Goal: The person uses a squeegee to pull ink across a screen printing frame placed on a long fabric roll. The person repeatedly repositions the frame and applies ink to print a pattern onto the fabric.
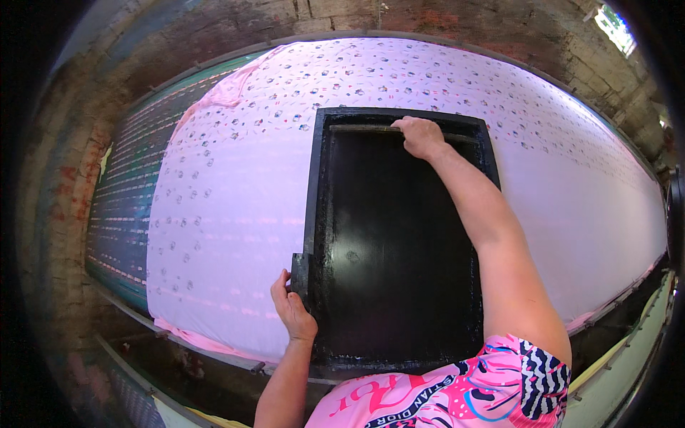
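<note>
A large black rectangular screen-printing frame lies on pale pink fabric, its inside coated in dark, shiny material. My right hand grips a long, thin squeegee bar lying along the inside of the frame's far edge, my arm reaching over the screen. My left hand is at the frame's left side near the front, fingers curled against a dark block attached there. Small printed motifs cover the fabric beyond the frame and run faintly down its left part.
The fabric covers a long table, with a rumpled pink edge and a green striped strip on the left. Weathered walls surround the far side, with a bright opening at upper right. Another table edge runs at lower right.
</note>
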{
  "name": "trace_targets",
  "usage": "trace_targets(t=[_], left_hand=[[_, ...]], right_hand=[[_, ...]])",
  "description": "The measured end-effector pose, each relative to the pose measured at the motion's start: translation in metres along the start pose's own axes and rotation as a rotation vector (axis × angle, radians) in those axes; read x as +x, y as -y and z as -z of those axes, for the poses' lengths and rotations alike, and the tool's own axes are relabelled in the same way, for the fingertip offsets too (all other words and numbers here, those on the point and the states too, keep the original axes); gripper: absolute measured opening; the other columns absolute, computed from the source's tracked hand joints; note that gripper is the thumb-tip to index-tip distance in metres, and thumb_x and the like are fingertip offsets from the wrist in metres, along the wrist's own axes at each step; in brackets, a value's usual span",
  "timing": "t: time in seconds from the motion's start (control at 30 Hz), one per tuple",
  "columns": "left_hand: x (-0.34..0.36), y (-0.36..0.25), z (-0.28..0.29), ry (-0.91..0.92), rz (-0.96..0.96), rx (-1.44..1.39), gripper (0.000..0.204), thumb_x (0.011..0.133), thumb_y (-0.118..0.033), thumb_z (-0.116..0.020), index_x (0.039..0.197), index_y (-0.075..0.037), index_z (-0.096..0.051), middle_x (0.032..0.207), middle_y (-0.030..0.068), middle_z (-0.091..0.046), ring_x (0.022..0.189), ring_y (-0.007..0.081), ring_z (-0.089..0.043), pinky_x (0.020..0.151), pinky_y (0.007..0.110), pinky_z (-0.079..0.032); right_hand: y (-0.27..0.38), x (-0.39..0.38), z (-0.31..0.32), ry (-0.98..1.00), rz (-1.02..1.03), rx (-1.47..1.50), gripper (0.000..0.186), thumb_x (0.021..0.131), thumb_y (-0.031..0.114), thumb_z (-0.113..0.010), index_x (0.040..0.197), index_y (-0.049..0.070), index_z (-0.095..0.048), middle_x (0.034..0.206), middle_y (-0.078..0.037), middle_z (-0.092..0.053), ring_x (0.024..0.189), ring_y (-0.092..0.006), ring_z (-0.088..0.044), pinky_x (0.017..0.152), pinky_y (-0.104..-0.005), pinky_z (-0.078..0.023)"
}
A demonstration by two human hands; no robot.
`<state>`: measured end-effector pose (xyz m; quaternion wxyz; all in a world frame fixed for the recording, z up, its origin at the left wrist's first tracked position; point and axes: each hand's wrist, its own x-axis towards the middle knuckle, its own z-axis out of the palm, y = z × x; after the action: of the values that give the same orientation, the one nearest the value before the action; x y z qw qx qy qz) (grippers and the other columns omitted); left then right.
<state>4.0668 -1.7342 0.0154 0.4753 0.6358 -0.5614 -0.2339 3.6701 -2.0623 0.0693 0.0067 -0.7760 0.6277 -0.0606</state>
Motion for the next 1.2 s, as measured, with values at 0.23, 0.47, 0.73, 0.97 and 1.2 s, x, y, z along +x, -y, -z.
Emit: trace_targets(t=[0.23, 0.47, 0.73, 0.97, 1.2], left_hand=[[0.003, -0.003, -0.003, 0.017, -0.02, 0.045, 0.082, 0.117, -0.063, -0.037, 0.153, 0.01, -0.055, 0.138, 0.0223, -0.061, 0.125, 0.0352, -0.058, 0.106, 0.044, -0.046], [-0.002, 0.004, -0.003, -0.002, 0.004, 0.036, 0.077, 0.117, -0.06, -0.044, 0.15, 0.008, -0.058, 0.139, 0.0241, -0.062, 0.129, 0.0387, -0.059, 0.111, 0.046, -0.046], [0.001, 0.0, 0.0, -0.022, -0.049, 0.032, 0.055, 0.116, -0.037, -0.054, 0.149, 0.006, -0.059, 0.136, 0.0274, -0.063, 0.129, 0.0453, -0.061, 0.115, 0.049, -0.048], [0.003, -0.003, -0.003, -0.034, 0.057, 0.043, 0.05, 0.113, -0.034, -0.061, 0.149, 0.001, -0.06, 0.135, 0.0258, -0.064, 0.128, 0.0459, -0.063, 0.109, 0.051, -0.052], [0.0, -0.002, -0.003, 0.006, 0.074, 0.081, 0.066, 0.098, -0.032, -0.08, 0.15, 0.003, -0.058, 0.137, 0.0266, -0.064, 0.131, 0.0456, -0.062, 0.112, 0.052, -0.051]], right_hand=[[-0.035, 0.006, 0.004, -0.064, -0.05, 0.019, 0.046, 0.094, 0.0, -0.064, 0.133, 0.021, -0.08, 0.125, -0.009, -0.079, 0.12, -0.0319, -0.075, 0.102, -0.0489, -0.062], [-0.05, 0.011, 0.012, 0.128, 0.063, -0.068, 0.043, 0.091, 0.012, -0.07, 0.134, 0.014, -0.077, 0.13, -0.015, -0.078, 0.125, -0.0364, -0.073, 0.107, -0.0517, -0.059], [0.008, -0.094, 0.036, 0.123, 0.129, 0.002, 0.024, 0.092, 0.012, -0.078, 0.116, 0.013, -0.08, 0.113, -0.017, -0.078, 0.112, -0.0402, -0.075, 0.097, -0.0542, -0.061], [0.101, -0.24, 0.058, 0.188, 0.118, 0.087, 0.03, 0.091, 0.007, -0.073, 0.116, 0.02, -0.084, 0.107, -0.013, -0.077, 0.106, -0.0372, -0.077, 0.094, -0.052, -0.061], [0.178, -0.386, 0.065, 0.146, 0.086, 0.132, 0.035, 0.086, 0.002, -0.073, 0.114, 0.02, -0.084, 0.104, -0.009, -0.076, 0.101, -0.0355, -0.077, 0.088, -0.0489, -0.063]])
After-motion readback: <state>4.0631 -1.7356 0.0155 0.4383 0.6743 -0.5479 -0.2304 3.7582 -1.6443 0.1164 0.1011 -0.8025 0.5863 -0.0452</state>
